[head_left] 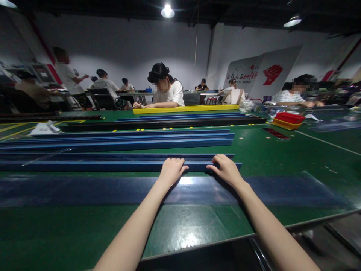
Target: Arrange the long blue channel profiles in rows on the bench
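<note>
A long blue rail (113, 166) lies left to right across the green table, the nearest of several. Near its right end, my left hand (172, 168) grips it, fingers over the far side and thumb on the near side. Farther right, my right hand (225, 167) holds the same rail the same way, close to its end. Just behind it runs another blue rail (84, 156). In front, below both hands, a clear bluish plastic strip (93, 190) lies flat on the table.
More blue rails (169, 143), a black rail (169, 123) and a yellow rail (186, 109) lie farther back. At the right are a red tray (289, 118) and a phone (275, 133). A person (169, 92) sits across the table (270, 158).
</note>
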Demonstrator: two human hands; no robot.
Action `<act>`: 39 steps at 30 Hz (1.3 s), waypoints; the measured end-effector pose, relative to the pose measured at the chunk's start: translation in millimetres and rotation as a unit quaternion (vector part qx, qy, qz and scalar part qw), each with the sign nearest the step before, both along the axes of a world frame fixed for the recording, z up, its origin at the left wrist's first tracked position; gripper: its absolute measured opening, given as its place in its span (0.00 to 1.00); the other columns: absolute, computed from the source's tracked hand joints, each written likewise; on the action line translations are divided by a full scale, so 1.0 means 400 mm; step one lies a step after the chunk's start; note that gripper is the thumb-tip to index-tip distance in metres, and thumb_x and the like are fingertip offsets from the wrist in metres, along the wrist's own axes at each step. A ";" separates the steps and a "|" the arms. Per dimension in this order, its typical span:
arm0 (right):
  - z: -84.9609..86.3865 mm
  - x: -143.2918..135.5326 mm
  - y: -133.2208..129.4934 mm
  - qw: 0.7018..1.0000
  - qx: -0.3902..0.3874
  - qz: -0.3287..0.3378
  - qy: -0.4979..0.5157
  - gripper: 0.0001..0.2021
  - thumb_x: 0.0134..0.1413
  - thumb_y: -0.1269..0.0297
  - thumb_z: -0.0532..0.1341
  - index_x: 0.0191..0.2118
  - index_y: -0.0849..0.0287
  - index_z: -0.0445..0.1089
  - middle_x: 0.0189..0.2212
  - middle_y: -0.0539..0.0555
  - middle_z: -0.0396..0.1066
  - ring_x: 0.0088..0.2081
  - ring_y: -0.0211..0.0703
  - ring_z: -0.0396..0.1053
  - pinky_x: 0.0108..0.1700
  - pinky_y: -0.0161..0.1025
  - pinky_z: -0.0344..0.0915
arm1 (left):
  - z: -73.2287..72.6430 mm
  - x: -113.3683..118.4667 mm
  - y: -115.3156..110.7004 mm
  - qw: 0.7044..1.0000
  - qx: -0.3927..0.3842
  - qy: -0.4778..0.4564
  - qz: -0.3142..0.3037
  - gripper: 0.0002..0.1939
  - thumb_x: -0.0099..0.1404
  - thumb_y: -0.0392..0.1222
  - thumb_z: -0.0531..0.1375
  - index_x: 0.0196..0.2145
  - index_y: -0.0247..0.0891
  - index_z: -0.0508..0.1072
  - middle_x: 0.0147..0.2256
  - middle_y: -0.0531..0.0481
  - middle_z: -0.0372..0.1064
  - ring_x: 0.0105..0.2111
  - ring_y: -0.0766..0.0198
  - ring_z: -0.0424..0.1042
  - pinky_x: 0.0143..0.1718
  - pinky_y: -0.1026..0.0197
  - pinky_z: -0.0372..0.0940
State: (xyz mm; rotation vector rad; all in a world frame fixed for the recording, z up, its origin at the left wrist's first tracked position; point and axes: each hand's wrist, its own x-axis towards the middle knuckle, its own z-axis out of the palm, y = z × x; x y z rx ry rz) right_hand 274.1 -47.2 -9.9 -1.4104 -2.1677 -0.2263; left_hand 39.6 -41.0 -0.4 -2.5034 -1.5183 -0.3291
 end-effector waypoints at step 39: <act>-0.004 -0.010 -0.005 0.997 0.007 -0.017 -0.080 0.12 0.55 0.54 0.53 0.30 0.58 0.64 0.31 0.55 0.68 0.35 0.45 0.62 0.36 0.38 0.54 | 0.000 0.002 -0.003 0.998 0.002 -0.057 0.019 0.12 0.61 0.50 0.55 0.34 0.38 0.65 0.35 0.49 0.70 0.37 0.59 0.68 0.35 0.61 0.58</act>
